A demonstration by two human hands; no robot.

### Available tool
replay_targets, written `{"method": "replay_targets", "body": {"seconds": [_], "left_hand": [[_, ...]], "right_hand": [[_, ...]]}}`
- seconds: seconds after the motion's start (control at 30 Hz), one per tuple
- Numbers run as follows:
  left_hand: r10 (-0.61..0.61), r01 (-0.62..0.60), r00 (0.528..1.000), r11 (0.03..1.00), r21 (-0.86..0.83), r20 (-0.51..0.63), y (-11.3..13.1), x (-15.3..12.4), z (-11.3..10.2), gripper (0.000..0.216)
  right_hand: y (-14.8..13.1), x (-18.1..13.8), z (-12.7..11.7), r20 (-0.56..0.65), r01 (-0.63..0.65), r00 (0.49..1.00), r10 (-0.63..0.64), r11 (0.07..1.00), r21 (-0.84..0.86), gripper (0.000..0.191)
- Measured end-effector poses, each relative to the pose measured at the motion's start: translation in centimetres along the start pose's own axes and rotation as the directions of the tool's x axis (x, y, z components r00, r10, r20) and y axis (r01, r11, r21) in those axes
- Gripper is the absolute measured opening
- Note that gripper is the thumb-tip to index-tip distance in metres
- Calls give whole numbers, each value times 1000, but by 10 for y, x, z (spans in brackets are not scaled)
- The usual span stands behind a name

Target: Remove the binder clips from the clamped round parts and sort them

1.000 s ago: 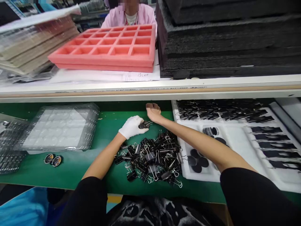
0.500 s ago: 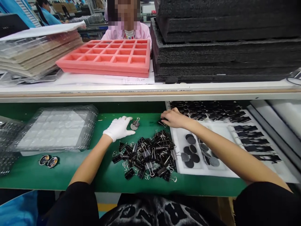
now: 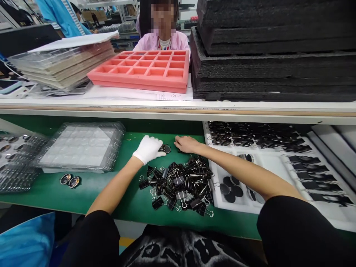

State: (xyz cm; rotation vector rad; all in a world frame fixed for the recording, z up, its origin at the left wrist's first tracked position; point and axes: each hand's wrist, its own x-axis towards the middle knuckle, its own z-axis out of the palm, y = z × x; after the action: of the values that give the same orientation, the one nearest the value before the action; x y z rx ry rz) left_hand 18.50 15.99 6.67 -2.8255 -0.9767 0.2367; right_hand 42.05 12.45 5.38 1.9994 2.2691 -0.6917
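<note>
My left hand, in a white glove, is closed with its fingertips on a round disc that has a black binder clip on it, low over the green bench. Facing it from the right, my bare right hand is closed too. Under its fingers a dark binder clip shows only in part. Just in front of both hands lies a heap of black binder clips with silver wire handles.
Dark discs and rows of clipped pieces lie on white trays at right. A clear plastic tray stack and two round pieces sit left. Above runs a shelf edge bearing red foam; a person sits beyond.
My left hand has closed on the clipped disc that lay beside its open fingers. My right hand has moved left with its binder clip, towards the left hand. The camera view has shifted slightly.
</note>
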Motion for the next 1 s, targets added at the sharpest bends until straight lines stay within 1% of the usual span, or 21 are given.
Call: {"method": "replay_targets", "body": {"seconds": [0.07,0.1,0.13,0.2,0.23,0.3,0.37,0.4,0.43,0.47,0.5,0.53,0.57,0.6,0.63,0.67,0.7,0.73,0.87,1.0], "left_hand": [[-27,24,997,999,-45,-71,-2,0,4,70],[-29,23,997,996,-82,-76,-4,1,7,76],[-19,12,998,992,-126,-57,-5,4,11,77],[17,-17,1000,973,-228,-2,-7,9,21,67],[31,-28,1000,961,-276,7,-7,12,26,60],[31,-37,999,936,-351,-25,-7,16,37,54],[5,-34,997,919,-392,-74,-5,18,46,55],[-7,-30,996,914,-404,-91,-5,19,49,55],[-14,-30,995,911,-412,-104,-4,19,51,56],[-15,-34,993,908,-418,-114,-4,19,53,55],[-11,-41,992,906,-421,-122,-3,19,54,55],[-2,-52,992,905,-422,-127,-3,19,54,54],[11,-65,992,906,-419,-129,-2,20,54,54],[23,-75,991,907,-414,-129,-1,20,53,54],[30,-81,991,910,-406,-131,1,20,52,54],[31,-82,991,914,-398,-134,3,20,51,54],[26,-79,990,917,-391,-138,5,20,51,54],[18,-72,990,920,-386,-142,7,20,50,54],[-7,-54,988,921,-385,-155,13,17,52,53],[-21,-52,983,919,-390,-180,17,15,57,54]], "right_hand": [[-1,0,5,-44,-76,996,77,997,19,39],[-2,0,5,-51,-112,992,113,993,34,42],[-2,1,4,-44,-146,988,148,988,55,44],[-4,3,1,8,-207,978,208,972,111,46],[-5,4,-1,49,-234,972,229,961,145,48],[-9,4,-6,139,-280,957,255,937,210,54],[-12,3,-10,216,-320,939,268,912,256,63],[-13,2,-13,235,-339,930,282,906,255,68],[-14,2,-16,219,-355,926,308,909,220,72],[-15,1,-18,162,-365,926,341,918,153,75],[-16,2,-19,73,-368,929,363,927,70,76],[-17,2,-20,-31,-355,934,355,935,-4,74],[-19,4,-19,-131,-319,942,310,946,-54,70],[-20,6,-17,-207,-259,948,241,963,-68,64],[-21,10,-13,-253,-190,952,174,981,-40,59],[-22,14,-8,-277,-128,953,126,992,10,55],[-23,19,-3,-290,-88,951,103,994,62,52],[-23,24,4,-295,-76,950,105,991,106,50],[-17,39,28,-285,-127,941,184,970,210,49],[-6,43,39,-352,-136,904,242,944,299,46]]}}
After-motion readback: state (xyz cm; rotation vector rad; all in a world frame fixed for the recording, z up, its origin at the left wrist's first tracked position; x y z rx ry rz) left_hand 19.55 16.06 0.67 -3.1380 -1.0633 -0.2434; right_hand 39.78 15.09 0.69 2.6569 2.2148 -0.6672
